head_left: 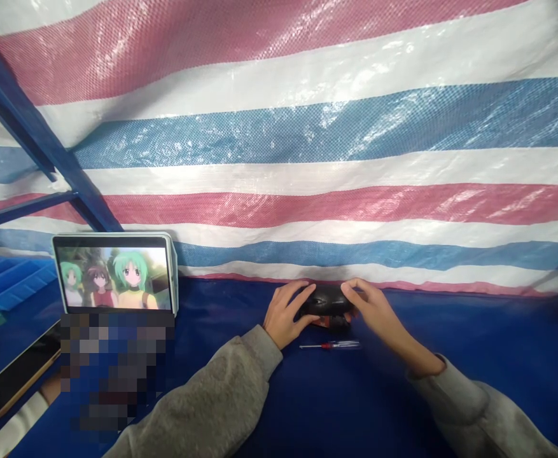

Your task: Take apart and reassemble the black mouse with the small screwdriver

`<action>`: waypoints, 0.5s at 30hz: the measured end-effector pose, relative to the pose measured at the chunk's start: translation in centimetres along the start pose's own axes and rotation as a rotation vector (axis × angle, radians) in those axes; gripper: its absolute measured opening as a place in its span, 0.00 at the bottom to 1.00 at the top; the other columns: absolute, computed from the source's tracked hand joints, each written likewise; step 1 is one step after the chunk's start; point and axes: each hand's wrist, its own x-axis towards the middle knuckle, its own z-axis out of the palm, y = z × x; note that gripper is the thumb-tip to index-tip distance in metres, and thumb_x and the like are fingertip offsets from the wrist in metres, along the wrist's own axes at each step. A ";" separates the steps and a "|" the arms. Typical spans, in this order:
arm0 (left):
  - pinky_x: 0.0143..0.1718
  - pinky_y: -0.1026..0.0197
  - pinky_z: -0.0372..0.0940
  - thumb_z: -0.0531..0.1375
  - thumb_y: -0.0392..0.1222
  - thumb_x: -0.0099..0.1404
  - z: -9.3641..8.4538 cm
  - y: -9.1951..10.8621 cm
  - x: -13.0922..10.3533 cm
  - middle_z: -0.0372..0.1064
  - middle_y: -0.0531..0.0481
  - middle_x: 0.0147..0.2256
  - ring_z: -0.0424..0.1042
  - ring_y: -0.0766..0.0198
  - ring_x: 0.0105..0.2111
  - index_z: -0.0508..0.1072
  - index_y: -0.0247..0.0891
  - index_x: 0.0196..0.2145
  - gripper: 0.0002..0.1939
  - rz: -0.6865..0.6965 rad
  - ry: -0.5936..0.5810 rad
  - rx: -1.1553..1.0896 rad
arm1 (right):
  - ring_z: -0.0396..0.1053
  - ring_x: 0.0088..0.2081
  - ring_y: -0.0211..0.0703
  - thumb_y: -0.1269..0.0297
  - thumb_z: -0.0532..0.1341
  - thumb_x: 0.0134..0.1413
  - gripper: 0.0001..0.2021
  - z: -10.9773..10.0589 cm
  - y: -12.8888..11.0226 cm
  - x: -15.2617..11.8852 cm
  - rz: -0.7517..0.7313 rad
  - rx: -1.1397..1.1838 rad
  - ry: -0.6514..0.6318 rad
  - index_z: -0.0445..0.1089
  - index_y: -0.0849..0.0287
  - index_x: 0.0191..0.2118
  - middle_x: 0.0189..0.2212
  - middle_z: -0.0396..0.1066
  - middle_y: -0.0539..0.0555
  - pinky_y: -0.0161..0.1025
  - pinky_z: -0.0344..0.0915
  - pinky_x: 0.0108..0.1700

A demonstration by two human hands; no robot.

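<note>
Between my two hands is a black computer mouse (327, 298), turned sideways close to the striped sheet. Its left end is gripped by my left hand (285, 313), fingers on top and thumb below. My right hand (368, 304) closes on the other end, with its lower fingers mostly hidden behind the mouse. Just under the mouse sits a small dark part (340, 324) with something reddish beside it, too unclear to name. A screwdriver (336, 345) with a clear handle and red collar lies on the blue tabletop (336, 401), nearer to me than the mouse.
A tablet (114, 277) playing a cartoon stands at the left. Near it are a phone (18, 372), a person's pale sleeve (21, 423), a pixelated patch and blue trays (18, 280). A blue metal frame (44, 140) and a striped sheet (307, 140) bound the table.
</note>
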 end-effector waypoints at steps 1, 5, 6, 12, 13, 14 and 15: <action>0.54 0.51 0.61 0.59 0.52 0.66 0.0 0.0 0.0 0.63 0.42 0.55 0.63 0.53 0.56 0.60 0.43 0.61 0.28 -0.002 -0.009 -0.006 | 0.66 0.23 0.40 0.46 0.53 0.59 0.18 -0.1 0.1 0.0 -0.024 -0.052 0.018 0.65 0.57 0.33 0.19 0.68 0.48 0.38 0.63 0.29; 0.55 0.50 0.60 0.59 0.53 0.65 -0.2 0.1 0.0 0.65 0.42 0.54 0.64 0.52 0.55 0.62 0.43 0.59 0.28 -0.031 -0.068 -0.045 | 0.69 0.48 0.50 0.50 0.59 0.56 0.20 -0.4 0.2 -0.2 -0.293 -0.346 0.027 0.67 0.55 0.50 0.49 0.71 0.57 0.47 0.65 0.51; 0.54 0.49 0.60 0.60 0.54 0.65 -0.2 0.1 0.1 0.65 0.42 0.54 0.64 0.52 0.54 0.63 0.43 0.59 0.27 -0.043 -0.083 -0.057 | 0.66 0.53 0.52 0.50 0.60 0.55 0.24 -0.5 0.2 -0.3 -0.365 -0.409 -0.026 0.65 0.53 0.55 0.53 0.68 0.57 0.48 0.63 0.55; 0.58 0.48 0.57 0.63 0.56 0.61 -0.4 0.0 0.6 0.63 0.45 0.57 0.62 0.52 0.56 0.59 0.46 0.61 0.35 -0.190 -0.265 -0.140 | 0.68 0.52 0.53 0.55 0.59 0.57 0.24 -0.5 1.3 -0.2 -0.514 -0.660 -0.144 0.64 0.51 0.59 0.54 0.68 0.57 0.51 0.64 0.55; 0.58 0.47 0.56 0.65 0.57 0.58 -0.4 -0.1 0.7 0.62 0.46 0.58 0.61 0.51 0.57 0.56 0.47 0.62 0.39 -0.224 -0.305 -0.151 | 0.69 0.51 0.53 0.55 0.59 0.57 0.25 -0.6 1.5 -0.2 -0.507 -0.677 -0.146 0.63 0.51 0.59 0.53 0.68 0.58 0.51 0.65 0.54; 0.58 0.47 0.56 0.67 0.58 0.55 -0.3 -0.2 0.7 0.61 0.46 0.59 0.60 0.50 0.58 0.54 0.47 0.63 0.43 -0.251 -0.344 -0.163 | 0.69 0.50 0.53 0.55 0.59 0.57 0.25 -0.7 1.7 -0.1 -0.501 -0.683 -0.160 0.63 0.51 0.60 0.53 0.68 0.58 0.51 0.66 0.53; 0.58 0.46 0.55 0.68 0.59 0.52 -0.3 -0.3 0.7 0.60 0.45 0.59 0.60 0.49 0.58 0.52 0.48 0.64 0.47 -0.266 -0.377 -0.172 | 0.69 0.49 0.52 0.55 0.58 0.58 0.25 -0.8 1.7 0.0 -0.497 -0.681 -0.179 0.62 0.52 0.60 0.53 0.68 0.58 0.50 0.67 0.52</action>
